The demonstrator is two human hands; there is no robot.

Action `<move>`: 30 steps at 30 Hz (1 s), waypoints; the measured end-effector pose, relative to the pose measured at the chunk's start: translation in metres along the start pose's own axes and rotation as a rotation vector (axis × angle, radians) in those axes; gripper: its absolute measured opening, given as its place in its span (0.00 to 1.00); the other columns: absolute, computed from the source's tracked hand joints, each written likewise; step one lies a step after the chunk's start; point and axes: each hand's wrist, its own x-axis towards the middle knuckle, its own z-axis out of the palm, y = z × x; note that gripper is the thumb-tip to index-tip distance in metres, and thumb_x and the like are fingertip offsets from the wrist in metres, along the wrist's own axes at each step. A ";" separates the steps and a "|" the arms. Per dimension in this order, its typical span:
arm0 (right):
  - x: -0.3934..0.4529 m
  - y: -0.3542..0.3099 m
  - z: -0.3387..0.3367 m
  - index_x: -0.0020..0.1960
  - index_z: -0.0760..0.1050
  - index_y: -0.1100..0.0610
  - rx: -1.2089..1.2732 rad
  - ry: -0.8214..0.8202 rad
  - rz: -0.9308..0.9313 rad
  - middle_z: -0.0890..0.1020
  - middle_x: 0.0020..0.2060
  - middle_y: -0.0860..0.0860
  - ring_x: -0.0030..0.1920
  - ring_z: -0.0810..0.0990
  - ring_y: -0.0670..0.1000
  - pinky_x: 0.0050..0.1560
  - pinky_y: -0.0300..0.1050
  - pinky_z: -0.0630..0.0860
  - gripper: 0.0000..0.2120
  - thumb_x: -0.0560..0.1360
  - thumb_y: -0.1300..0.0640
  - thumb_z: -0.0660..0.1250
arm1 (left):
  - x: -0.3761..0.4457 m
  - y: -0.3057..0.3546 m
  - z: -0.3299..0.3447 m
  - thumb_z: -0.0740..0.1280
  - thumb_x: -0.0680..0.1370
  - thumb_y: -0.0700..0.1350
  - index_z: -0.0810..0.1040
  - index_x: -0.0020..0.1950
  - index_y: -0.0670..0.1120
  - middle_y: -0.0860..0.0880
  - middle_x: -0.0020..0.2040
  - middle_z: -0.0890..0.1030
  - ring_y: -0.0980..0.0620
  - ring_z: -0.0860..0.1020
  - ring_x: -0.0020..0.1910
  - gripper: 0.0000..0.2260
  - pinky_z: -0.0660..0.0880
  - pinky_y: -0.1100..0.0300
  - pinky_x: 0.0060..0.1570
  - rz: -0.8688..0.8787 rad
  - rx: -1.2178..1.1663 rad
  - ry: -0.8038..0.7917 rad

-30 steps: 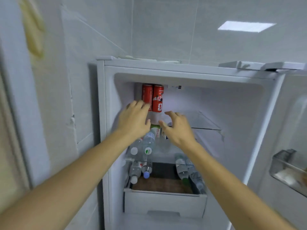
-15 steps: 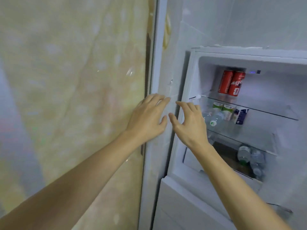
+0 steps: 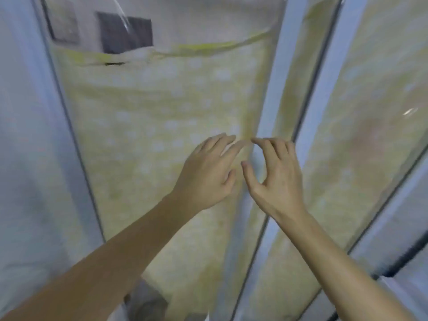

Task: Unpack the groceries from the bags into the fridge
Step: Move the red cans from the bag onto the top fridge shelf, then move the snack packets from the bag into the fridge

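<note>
**user1:** so what's in shot? I just see both arms stretched out in front; left hand has its fingers loosely spread and relaxed, nothing in it; right hand is close beside it, thumb and fingers curved into a loose arch, also nothing in it; fingertips of the two nearly meet.

**user2:** yeah same read; neither hand grasps anything; everything's smeared with motion blur so fine detail is a wash.

**user1:** and the groceries, the bags, the fridge?

**user2:** none of them in the frame; can't say where they sit from this view.

**user1:** what's beyond the hands then?

**user2:** a pale yellow curtain with whitish dots, behind glass by the look of it; it fills the space past and left of the left hand; a light window frame bar runs up right past the fingertips, and a second yellow panel sits to the right of the right hand; above the curtain's sagging top edge, up and left of the hands, a couple of dark squares; can't tell what they are.
</note>
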 end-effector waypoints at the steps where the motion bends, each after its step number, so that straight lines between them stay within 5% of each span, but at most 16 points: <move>1: -0.004 -0.025 0.016 0.69 0.76 0.55 0.045 -0.015 -0.024 0.78 0.59 0.51 0.59 0.74 0.56 0.60 0.55 0.74 0.22 0.77 0.47 0.68 | -0.022 -0.022 -0.015 0.66 0.76 0.48 0.71 0.76 0.47 0.47 0.73 0.74 0.45 0.69 0.74 0.27 0.67 0.51 0.70 -0.044 0.040 -0.008; 9: -0.054 -0.207 0.157 0.71 0.74 0.54 0.362 -0.303 -0.198 0.77 0.60 0.50 0.61 0.74 0.56 0.56 0.56 0.75 0.23 0.78 0.46 0.66 | -0.214 -0.152 -0.125 0.64 0.80 0.50 0.65 0.79 0.49 0.49 0.76 0.70 0.46 0.67 0.76 0.27 0.70 0.48 0.70 -0.487 0.266 -0.094; 17: -0.136 -0.368 0.268 0.72 0.72 0.52 0.644 -0.642 -0.474 0.77 0.62 0.51 0.63 0.75 0.56 0.56 0.54 0.78 0.26 0.78 0.42 0.63 | -0.401 -0.195 -0.203 0.64 0.76 0.49 0.70 0.77 0.46 0.45 0.73 0.73 0.42 0.70 0.73 0.28 0.71 0.47 0.68 -0.926 0.514 -0.203; 25: -0.219 -0.439 0.364 0.76 0.67 0.51 0.756 -1.026 -0.727 0.72 0.66 0.51 0.66 0.71 0.57 0.62 0.54 0.76 0.32 0.76 0.41 0.67 | -0.527 -0.187 -0.191 0.64 0.78 0.55 0.66 0.79 0.49 0.46 0.75 0.70 0.42 0.68 0.74 0.29 0.75 0.42 0.64 -1.437 0.621 -0.366; 30: -0.274 -0.448 0.405 0.82 0.56 0.46 0.599 -1.363 -0.905 0.57 0.81 0.52 0.79 0.56 0.60 0.74 0.58 0.66 0.43 0.74 0.35 0.70 | -0.578 -0.161 -0.141 0.63 0.72 0.73 0.50 0.83 0.57 0.45 0.82 0.55 0.38 0.54 0.81 0.45 0.60 0.40 0.77 -1.852 0.511 -0.542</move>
